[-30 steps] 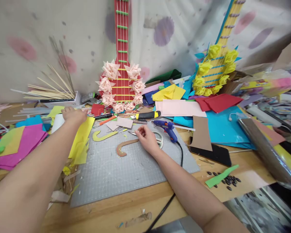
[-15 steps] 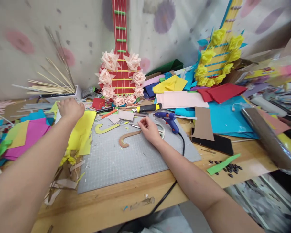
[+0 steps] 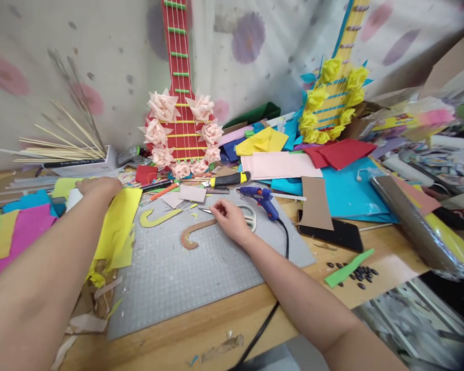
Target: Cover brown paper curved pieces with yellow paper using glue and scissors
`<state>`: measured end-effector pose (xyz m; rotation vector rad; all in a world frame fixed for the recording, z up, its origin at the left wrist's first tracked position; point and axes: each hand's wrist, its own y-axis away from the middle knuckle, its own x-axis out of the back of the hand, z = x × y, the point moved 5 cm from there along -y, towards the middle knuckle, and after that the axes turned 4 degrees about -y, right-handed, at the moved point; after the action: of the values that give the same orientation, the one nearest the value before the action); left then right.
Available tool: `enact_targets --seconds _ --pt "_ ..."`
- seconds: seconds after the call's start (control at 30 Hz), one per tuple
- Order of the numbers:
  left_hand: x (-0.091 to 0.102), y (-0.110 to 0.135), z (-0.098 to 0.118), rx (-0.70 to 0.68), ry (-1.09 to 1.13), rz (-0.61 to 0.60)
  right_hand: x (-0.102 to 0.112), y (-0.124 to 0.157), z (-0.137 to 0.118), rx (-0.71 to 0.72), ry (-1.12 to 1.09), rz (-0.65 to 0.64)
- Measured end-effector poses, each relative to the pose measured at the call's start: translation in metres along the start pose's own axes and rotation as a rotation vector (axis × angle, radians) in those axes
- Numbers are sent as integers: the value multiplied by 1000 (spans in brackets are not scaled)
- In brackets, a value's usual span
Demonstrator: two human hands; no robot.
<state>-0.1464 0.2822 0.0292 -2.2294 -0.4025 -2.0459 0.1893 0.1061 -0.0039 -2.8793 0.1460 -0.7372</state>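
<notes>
My right hand (image 3: 229, 220) lies on the grey cutting mat (image 3: 185, 268). Its fingers are curled and pinched over a pair of scissors (image 3: 250, 217), whose blades stick out to the left of the fingertips. The straight end of a brown hook-shaped cardboard piece (image 3: 191, 236) touches the hand's lower edge. A yellow hook-shaped piece (image 3: 154, 218) lies further left on the mat. My left hand (image 3: 98, 186) rests on a yellow paper sheet (image 3: 118, 226) beside a white roll (image 3: 74, 197). Its fingers are hidden behind the back of the hand.
A blue glue gun (image 3: 260, 197) with a black cord, a yellow-handled knife (image 3: 228, 179) and a black phone (image 3: 334, 234) lie right of the mat. Two paper guitars (image 3: 180, 123) (image 3: 334, 103) lean on the wall. Coloured paper piles and skewers (image 3: 62, 147) crowd both sides.
The view has shifted slightly. My left hand has slid a little left over the yellow sheet towards the white roll. My right hand stays at the scissors.
</notes>
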Motion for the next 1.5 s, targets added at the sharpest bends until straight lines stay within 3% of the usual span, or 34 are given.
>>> enact_targets --seconds 0.03,0.13,0.2,0.3,0.37,0.47,0.53,0.6,0.67,0.7,0.8,0.87,0.93,1.07,1.13,1.23,1.3,1.37,1.5 --pt "2 8 -7 138 -36 -3 0 0 0 1 -2 -1" --pt "26 41 1 103 50 282 1 1 1 8 1 8" --pt "41 71 16 -39 127 470 2 0 2 15 0 26" --pt "51 130 51 -436 214 622 2 0 0 11 -145 25" --pt "43 175 74 -743 280 585 -2 0 -2 -57 -403 -38" --pt "18 237 98 -1173 374 365 -13 7 -7 -199 -793 -175" --pt "1 267 102 -1347 408 259 -17 14 -8 -235 -862 -216" --pt "-13 285 100 -1450 352 222 -17 18 -3 -239 -786 -161" --pt "-19 287 97 -1408 336 261 -11 19 4 -218 -627 -47" --pt "-18 281 95 -1306 368 316 -6 19 5 -187 -530 17" --pt "-14 248 85 -755 516 446 9 16 1 -38 -333 138" --pt "-23 229 90 -520 537 293 17 13 -5 16 -411 130" --pt "-31 221 104 -495 511 119 20 10 -8 -11 -607 41" --pt "-36 221 121 -465 601 -60 27 6 -10 -151 -870 -65" --pt "-38 223 120 -424 680 -102 28 6 -7 -216 -914 -66" --pt "-41 228 114 -364 912 -67 20 8 -5 -261 -937 -116" --pt "-48 234 108 -279 1184 -55 11 12 -8 -230 -934 -147" --pt "-58 243 108 -214 1502 -165 1 18 -12 -151 -886 -180" --pt "-68 258 114 -233 1681 -362 -17 29 -25 107 -554 -246"
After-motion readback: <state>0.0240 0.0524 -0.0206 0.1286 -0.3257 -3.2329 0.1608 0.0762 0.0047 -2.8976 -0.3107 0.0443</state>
